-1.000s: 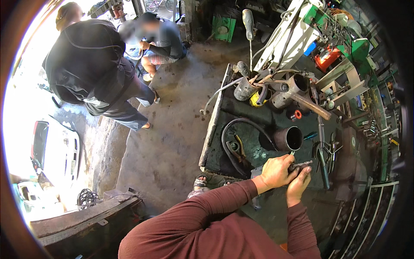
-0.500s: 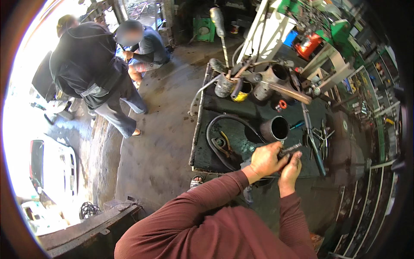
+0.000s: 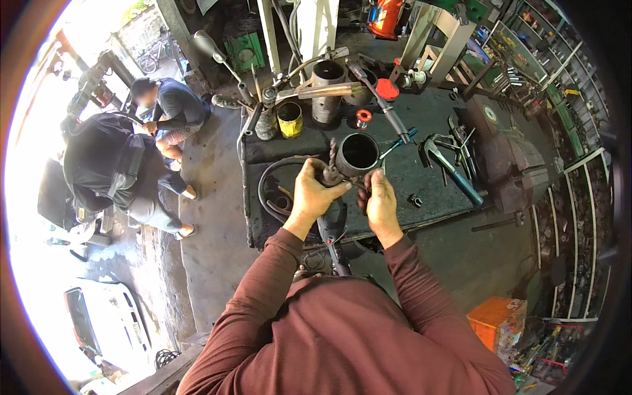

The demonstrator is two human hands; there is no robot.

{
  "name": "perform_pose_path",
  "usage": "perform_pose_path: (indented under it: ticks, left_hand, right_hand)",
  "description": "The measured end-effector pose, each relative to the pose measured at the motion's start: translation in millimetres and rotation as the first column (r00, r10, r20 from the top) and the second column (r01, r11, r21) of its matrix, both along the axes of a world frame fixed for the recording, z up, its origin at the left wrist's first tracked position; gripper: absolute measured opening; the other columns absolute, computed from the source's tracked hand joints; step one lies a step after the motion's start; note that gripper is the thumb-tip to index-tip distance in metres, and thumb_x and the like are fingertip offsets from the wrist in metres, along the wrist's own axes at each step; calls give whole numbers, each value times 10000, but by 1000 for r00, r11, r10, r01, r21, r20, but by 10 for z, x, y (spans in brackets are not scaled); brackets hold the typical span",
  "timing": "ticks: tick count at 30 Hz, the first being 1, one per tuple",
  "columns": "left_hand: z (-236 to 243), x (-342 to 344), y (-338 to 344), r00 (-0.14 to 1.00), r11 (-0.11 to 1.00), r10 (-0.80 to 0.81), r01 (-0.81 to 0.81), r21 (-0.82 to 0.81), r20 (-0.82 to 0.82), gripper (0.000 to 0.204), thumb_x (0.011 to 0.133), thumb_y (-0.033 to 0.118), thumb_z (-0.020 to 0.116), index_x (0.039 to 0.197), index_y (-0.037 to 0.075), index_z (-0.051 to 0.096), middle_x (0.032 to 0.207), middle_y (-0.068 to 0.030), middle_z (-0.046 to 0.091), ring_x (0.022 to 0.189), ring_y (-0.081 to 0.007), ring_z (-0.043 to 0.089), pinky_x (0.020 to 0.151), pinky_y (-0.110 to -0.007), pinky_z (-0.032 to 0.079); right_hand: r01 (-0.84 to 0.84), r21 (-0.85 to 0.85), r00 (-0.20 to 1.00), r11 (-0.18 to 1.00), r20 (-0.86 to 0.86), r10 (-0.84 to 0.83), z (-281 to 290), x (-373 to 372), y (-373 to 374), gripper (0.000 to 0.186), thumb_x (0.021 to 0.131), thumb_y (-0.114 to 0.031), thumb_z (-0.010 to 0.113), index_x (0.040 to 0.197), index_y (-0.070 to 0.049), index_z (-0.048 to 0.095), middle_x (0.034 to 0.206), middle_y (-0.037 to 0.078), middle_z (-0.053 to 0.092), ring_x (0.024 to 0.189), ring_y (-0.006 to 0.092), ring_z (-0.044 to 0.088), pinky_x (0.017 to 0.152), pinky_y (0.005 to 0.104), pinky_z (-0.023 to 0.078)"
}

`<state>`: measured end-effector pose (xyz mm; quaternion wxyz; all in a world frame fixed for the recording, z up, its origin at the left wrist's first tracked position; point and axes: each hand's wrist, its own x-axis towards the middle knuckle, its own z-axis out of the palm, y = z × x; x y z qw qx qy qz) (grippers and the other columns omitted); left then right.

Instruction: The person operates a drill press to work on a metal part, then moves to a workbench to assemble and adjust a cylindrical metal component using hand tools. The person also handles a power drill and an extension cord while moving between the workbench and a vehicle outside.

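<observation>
Now the drill bit (image 3: 332, 150) points almost straight up near the middle of the frame, where half a second ago it lay toward the right, and your view has swung round as well. Your left hand (image 3: 311, 196) is clamped around the dark chuck (image 3: 331, 175), the bit rising above your fingers. Your right hand (image 3: 382, 207) has come away to the other side, its fingers curled on a dark piece (image 3: 361, 189) that they partly hide, so its full shape can't be told. That spacing suggests the left is steadying the chuck while the right handles that piece. Below, between your wrists, sits the power drill (image 3: 332, 224); how it joins the chuck is hidden.

The bit is dull metal with spiral flutes, the chuck stubby, round and grimy, the drill's casing dark with a small red spot. Just beyond your hands, a metal cylinder (image 3: 342, 162) shows its round mouth. Its worktop (image 3: 408, 171) is flat, black and scuffed. Right of centre lies a hammer (image 3: 464, 184) with a teal handle; at upper left of the worktop, a yellow can (image 3: 289, 125) looks stained and rough
</observation>
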<state>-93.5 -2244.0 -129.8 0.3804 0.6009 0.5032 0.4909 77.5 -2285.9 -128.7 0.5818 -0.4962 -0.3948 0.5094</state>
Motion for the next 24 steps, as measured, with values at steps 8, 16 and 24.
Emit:
perform_pose_path:
  ticks: [8,16,24]
  left_hand:
    - [63,-469,-182,905,924,-291,350,-153,309,592,842,105,864,1346,-52,596,1223,-114,725,1152,-200,673,1043,-363,516]
    - [138,-458,-240,824,887,-322,435,-157,466,659,876,208,851,1412,-38,556,1298,-115,697,1212,-196,644,1065,-350,494]
    - [228,-680,-89,745,758,-410,599,-259,525,695,816,202,875,1404,-29,584,1269,-111,706,1151,-193,659,1031,-340,508]
  right_hand:
    - [-231,215,971,949,111,211,60,-244,-90,465,1152,-449,371,945,-63,525,794,-15,439,705,105,404,629,307,373]
    - [-220,212,975,952,81,207,105,-319,-69,428,1154,-451,367,948,-107,517,821,-54,380,734,68,335,649,240,320]
    - [-190,197,981,962,-7,195,18,-367,25,432,1142,-488,380,919,-137,499,790,-59,399,669,50,376,583,223,329]
